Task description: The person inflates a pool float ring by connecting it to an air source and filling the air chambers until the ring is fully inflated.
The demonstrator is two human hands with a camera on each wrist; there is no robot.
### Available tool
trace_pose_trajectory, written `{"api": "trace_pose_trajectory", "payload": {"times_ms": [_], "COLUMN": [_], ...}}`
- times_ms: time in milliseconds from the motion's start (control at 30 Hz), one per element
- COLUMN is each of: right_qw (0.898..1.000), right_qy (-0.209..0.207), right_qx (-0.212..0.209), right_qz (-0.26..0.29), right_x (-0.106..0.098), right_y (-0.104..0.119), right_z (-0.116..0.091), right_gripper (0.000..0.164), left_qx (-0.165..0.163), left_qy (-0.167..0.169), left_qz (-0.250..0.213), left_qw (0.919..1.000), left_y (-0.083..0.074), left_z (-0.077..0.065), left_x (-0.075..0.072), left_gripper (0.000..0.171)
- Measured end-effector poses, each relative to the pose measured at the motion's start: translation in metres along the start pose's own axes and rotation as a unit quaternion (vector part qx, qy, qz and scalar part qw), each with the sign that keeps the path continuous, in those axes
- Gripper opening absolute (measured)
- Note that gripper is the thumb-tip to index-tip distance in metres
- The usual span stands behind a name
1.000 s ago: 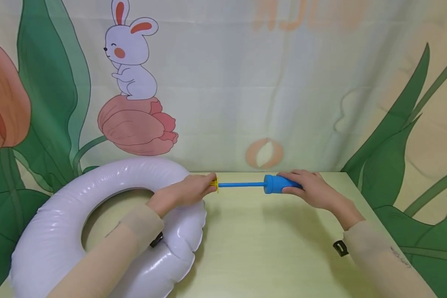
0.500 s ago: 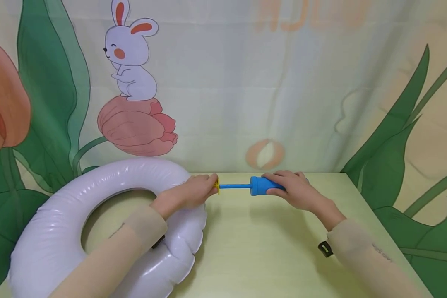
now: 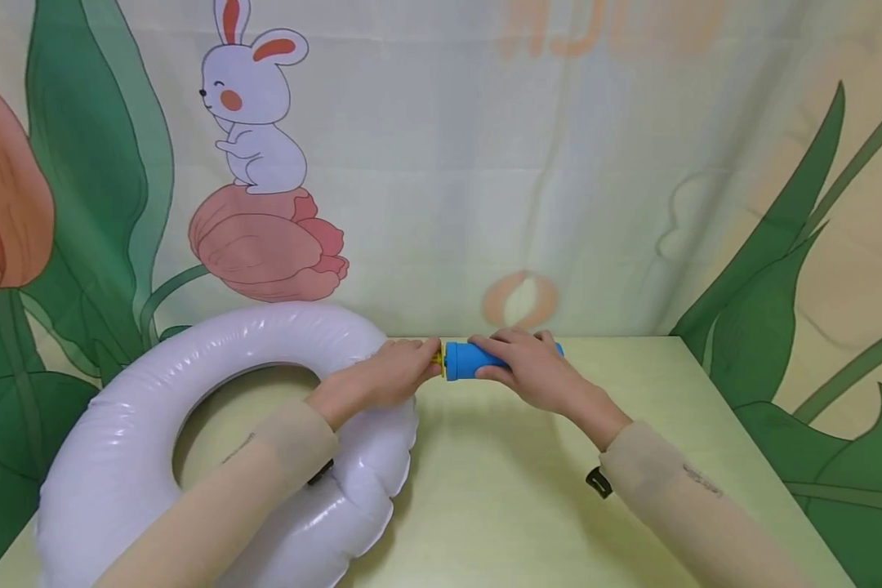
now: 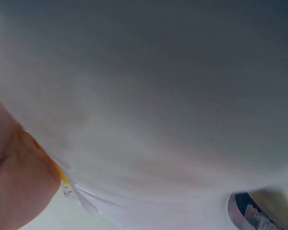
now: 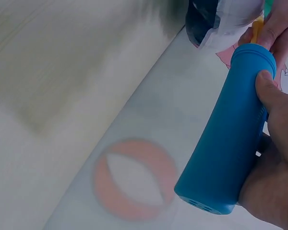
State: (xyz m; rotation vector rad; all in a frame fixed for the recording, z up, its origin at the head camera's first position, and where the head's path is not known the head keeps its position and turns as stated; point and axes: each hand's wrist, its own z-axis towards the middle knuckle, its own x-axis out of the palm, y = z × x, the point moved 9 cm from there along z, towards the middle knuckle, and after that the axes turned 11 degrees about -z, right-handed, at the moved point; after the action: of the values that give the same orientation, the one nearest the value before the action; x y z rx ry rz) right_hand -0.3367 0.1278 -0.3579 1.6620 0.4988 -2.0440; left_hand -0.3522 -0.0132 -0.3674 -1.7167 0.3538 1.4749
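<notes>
My right hand [image 3: 535,369] grips the barrel of a blue hand air pump [image 3: 465,360], held level above the table. At the pump's left end, my left hand [image 3: 393,371] pinches a yellow nozzle [image 3: 438,359], right at the edge of an inflated white swim ring [image 3: 110,441]. The barrel sits up close against the yellow part, with the rod hidden. From the right wrist, the barrel [image 5: 225,134] shows with my thumb along its side and small holes in its end. The ring's pale wall [image 4: 149,120] fills most of the left wrist view. The ring's valve is hidden by my left hand.
The swim ring lies on the left of a pale green-yellow table [image 3: 485,506]. Behind the table hangs a curtain [image 3: 426,180] printed with a rabbit, tulips and leaves. Black wrist straps show under both sleeves.
My right hand has moved left with the barrel, and the blue rod, long in view a second ago, has slid inside it. My left hand stays at the nozzle, shifting slightly right.
</notes>
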Motion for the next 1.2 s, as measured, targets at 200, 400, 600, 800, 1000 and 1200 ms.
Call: {"api": "trace_pose_trajectory", "payload": {"times_ms": [200,400,600,800,1000,1200], "right_qw": [1.0,0.999,0.999,0.999,0.999,1.0], "right_qy": [0.004,0.02,0.031,0.029,0.016,-0.014], "right_qx": [0.003,0.017,0.024,0.016,0.008,-0.007], "right_qz": [-0.011,0.021,0.037,0.035,0.03,0.014], "right_x": [-0.001,-0.003,-0.002,-0.001,0.002,-0.001], "right_y": [-0.019,-0.058,-0.09,-0.095,-0.071,-0.041], "right_z": [-0.009,-0.027,-0.043,-0.044,-0.03,-0.005], "right_gripper": [0.055,0.056,0.057,0.055,0.055,0.053], "left_qx": [0.008,0.02,0.01,0.022,0.022,0.002], "left_qy": [0.002,-0.002,0.005,0.002,0.001,0.0], "left_qz": [-0.006,-0.023,-0.042,-0.04,-0.02,-0.014], "left_qw": [0.9999,0.9995,0.999,0.999,0.9996,0.9999], "left_y": [0.008,0.015,0.026,0.024,0.017,0.011], "left_z": [-0.003,-0.008,-0.015,-0.017,-0.012,-0.003], "left_x": [0.0,-0.006,-0.007,-0.008,-0.009,-0.01], "left_gripper": [0.015,0.014,0.014,0.013,0.012,0.012]}}
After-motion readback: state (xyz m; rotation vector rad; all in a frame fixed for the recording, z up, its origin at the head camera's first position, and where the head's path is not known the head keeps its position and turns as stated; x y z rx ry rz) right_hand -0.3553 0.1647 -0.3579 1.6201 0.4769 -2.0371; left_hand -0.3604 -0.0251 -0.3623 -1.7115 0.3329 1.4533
